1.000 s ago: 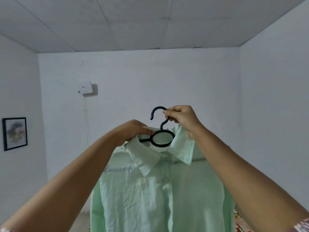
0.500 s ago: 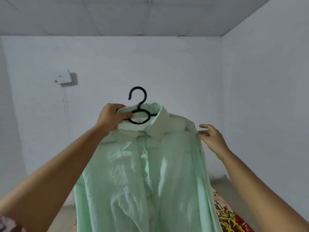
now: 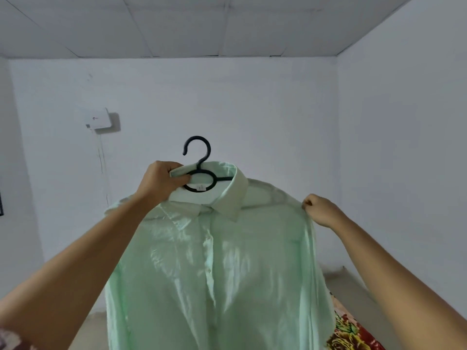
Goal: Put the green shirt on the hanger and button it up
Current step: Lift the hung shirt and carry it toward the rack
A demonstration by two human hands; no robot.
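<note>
White-walled room; left hand (image 3: 163, 181) gripped hanger (image 3: 202, 150) and collar (image 3: 236, 193), right hand (image 3: 319, 209) fingers pinched green shirt (image 3: 214, 274) shoulder, centre-right. Seam needed tugging square over hanger end before buttoning.

Left hand (image 3: 161, 181) grips hanger (image 3: 199, 170) and collar; right hand (image 3: 319, 209) pinches green shirt (image 3: 214, 274) shoulder.

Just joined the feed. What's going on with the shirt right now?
A person holds a green shirt up in front of them, draped over a black hanger. The left hand grips the collar and hanger together, while the right hand pinches the shirt's shoulder. The collar is open at the top; the lower buttons are unclear.
</note>
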